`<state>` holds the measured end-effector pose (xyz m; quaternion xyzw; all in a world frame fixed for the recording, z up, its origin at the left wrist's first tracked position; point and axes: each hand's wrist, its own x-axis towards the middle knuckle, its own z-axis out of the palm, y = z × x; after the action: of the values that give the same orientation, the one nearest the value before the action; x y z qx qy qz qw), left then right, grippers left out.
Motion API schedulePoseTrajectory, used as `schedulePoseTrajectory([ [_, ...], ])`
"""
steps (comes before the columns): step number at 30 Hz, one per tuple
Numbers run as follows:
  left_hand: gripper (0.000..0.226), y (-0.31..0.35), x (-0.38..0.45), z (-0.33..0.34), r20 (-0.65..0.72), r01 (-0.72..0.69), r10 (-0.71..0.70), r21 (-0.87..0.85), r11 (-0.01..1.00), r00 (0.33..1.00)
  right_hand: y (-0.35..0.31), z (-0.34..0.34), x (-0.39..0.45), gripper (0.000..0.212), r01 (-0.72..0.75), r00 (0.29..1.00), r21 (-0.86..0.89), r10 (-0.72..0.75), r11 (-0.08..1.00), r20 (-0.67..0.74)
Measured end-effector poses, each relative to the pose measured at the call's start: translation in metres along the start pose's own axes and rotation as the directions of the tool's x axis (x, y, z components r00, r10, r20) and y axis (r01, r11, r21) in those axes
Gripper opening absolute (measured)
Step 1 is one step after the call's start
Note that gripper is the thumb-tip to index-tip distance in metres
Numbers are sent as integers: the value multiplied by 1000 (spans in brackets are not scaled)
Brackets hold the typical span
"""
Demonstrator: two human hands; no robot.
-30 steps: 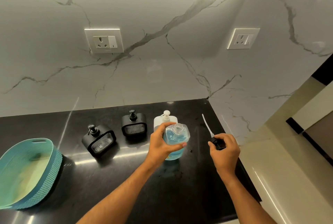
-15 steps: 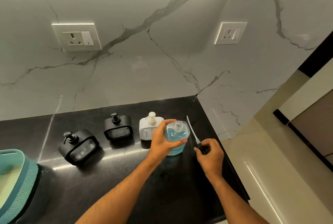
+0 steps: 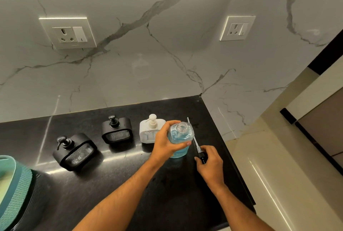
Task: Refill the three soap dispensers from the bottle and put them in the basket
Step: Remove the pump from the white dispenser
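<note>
Hands: left round bottle, right round pump.

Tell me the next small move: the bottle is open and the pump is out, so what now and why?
Probably set the pump down on the counter and let go. The right hand holds it low beside the bottle, which the left hand grips with its neck open. All three dispensers, including the white dispenser nearest the bottle, have their pumps on, so a free hand is needed to open one.

head view, looking down, close over countertop
</note>
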<state>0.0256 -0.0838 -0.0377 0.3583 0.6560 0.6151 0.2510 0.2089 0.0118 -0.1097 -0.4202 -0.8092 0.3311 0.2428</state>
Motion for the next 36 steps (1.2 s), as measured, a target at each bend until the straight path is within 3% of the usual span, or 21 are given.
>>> schedulePoseTrajectory([
  [17, 85, -6, -2, 0, 54, -5, 0, 91, 996, 999, -2, 3, 3, 59, -12, 1000, -104, 14, 995, 22],
  [36, 89, -4, -27, -18, -5, 15, -14, 149, 989, 1000, -10, -3, 0, 74, -78, 996, -156, 82, 985, 18],
])
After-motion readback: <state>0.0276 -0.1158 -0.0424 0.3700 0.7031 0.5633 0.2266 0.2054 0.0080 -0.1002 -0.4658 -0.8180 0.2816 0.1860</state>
